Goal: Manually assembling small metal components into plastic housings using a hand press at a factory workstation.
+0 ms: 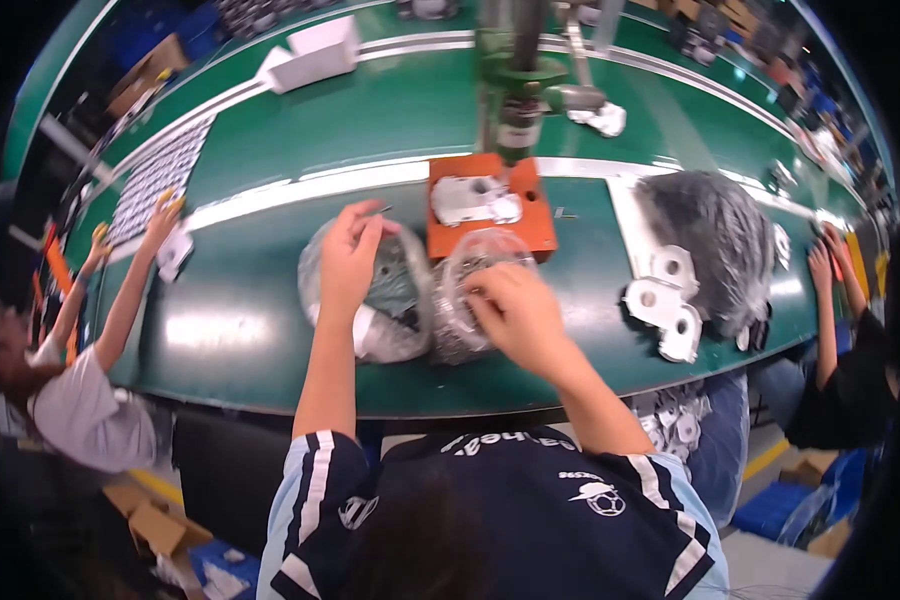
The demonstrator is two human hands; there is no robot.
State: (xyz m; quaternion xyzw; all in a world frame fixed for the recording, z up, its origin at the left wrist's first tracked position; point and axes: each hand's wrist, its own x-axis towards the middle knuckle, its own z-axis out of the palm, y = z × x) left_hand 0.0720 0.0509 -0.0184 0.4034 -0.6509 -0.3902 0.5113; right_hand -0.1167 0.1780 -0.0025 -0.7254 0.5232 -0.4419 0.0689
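Observation:
My left hand (pixel 348 262) is raised over a clear plastic bag (pixel 402 285), its fingers curled together. A small thin metal pin (pixel 386 209) shows at its fingertips. My right hand (pixel 518 308) reaches into the mouth of a second clear bag (pixel 458 335) that holds small parts. Its fingers are pinched, and what they hold is too small to make out. Just beyond the bags stands an orange fixture block (pixel 490 241), with a white-grey moulded part (pixel 462 200) lying on top. A green press (pixel 520 105) rises behind it.
Round white housings (pixel 660 297) lie at right beside a large dark plastic bag (pixel 715 240). A white box (pixel 315 55) sits on the green conveyor (pixel 260 130) behind. Co-workers work at both sides; one at left reaches toward rows of small parts (pixel 158 180).

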